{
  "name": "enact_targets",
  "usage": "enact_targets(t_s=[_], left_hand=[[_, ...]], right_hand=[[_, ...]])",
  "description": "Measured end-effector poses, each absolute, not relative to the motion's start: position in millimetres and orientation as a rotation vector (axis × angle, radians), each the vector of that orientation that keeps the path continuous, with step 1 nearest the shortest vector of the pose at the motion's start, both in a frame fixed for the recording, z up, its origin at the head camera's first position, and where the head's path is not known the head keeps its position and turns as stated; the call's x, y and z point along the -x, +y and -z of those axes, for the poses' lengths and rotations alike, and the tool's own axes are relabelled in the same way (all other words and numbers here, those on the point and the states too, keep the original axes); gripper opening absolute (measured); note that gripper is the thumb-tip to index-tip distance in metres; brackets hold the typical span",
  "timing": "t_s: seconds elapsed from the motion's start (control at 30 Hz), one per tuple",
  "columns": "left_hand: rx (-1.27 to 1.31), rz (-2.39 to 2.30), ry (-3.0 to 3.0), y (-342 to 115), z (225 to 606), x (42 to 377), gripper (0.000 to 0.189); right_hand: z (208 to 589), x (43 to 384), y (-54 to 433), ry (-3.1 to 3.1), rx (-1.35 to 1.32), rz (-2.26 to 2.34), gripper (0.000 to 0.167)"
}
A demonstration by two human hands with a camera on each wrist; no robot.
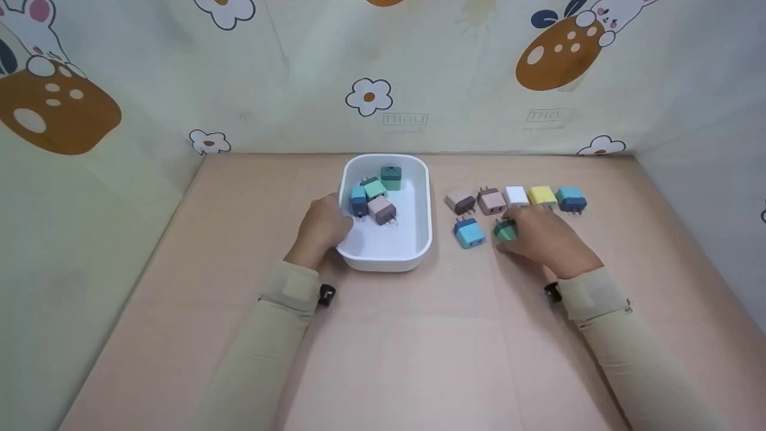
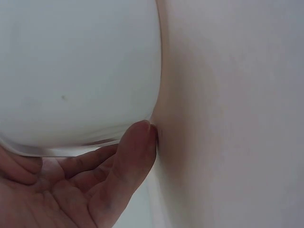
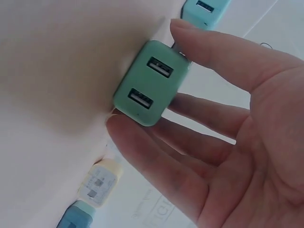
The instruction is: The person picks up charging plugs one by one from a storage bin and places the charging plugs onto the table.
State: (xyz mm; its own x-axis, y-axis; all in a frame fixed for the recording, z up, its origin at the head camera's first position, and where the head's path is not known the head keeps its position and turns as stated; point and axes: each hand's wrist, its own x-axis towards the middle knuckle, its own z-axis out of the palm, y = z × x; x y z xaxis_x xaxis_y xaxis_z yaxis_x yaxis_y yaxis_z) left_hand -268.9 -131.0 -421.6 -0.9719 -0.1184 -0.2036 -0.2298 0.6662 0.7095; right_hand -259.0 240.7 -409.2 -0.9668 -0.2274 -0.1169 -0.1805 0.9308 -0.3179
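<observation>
Nearest the camera: left sleeve [image 1: 257,347] and right sleeve [image 1: 631,347], both pale, reaching over a pinkish tabletop [image 1: 419,359]. Small black device [image 1: 326,294] at the left cuff, a similar one at the right.

Hands well apart. Left hand [image 1: 323,227] grips the left side of a white tray [image 1: 386,263], thumb and fingers at its edge. Right hand [image 1: 541,236] pinches a green charger [image 3: 152,83] between thumb and fingers; two slots show on its face in the right wrist view. This charger is to the right of the tray; cannot tell whether it touches the tabletop.

Between tray and green charger: a near blue charger [image 1: 470,233], prongs pointing away.

Inside the tray, toward its far half: pink charger [image 1: 382,210], blue-and-navy charger [image 1: 358,201], mint charger [image 1: 375,188], two-tone green charger [image 1: 391,178].

Farther right on the tabletop, a row, left to right: pale-and-brown charger [image 1: 459,202], mauve charger [image 1: 491,201], white charger [image 1: 516,196], yellow charger [image 1: 542,196], far blue charger [image 1: 571,199].

Farthest: pale wall covering [image 1: 299,78] printed with flowers and rabbits.
</observation>
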Motion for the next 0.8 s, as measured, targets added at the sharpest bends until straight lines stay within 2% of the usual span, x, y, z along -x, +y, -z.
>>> enact_targets(t_s=[0.2, 0.8], left_hand=[[0.263, -1.193, 2.747, -132.2, 421.7, 269.2, 0.054], [0.276, -1.166, 2.738, -132.0, 420.0, 269.6, 0.054]], right_hand=[[407.7, 258.2, 241.8, 2.946, 0.366, 0.418, 0.053], [398.8, 255.3, 243.2, 2.922, 0.355, 0.401, 0.049]])
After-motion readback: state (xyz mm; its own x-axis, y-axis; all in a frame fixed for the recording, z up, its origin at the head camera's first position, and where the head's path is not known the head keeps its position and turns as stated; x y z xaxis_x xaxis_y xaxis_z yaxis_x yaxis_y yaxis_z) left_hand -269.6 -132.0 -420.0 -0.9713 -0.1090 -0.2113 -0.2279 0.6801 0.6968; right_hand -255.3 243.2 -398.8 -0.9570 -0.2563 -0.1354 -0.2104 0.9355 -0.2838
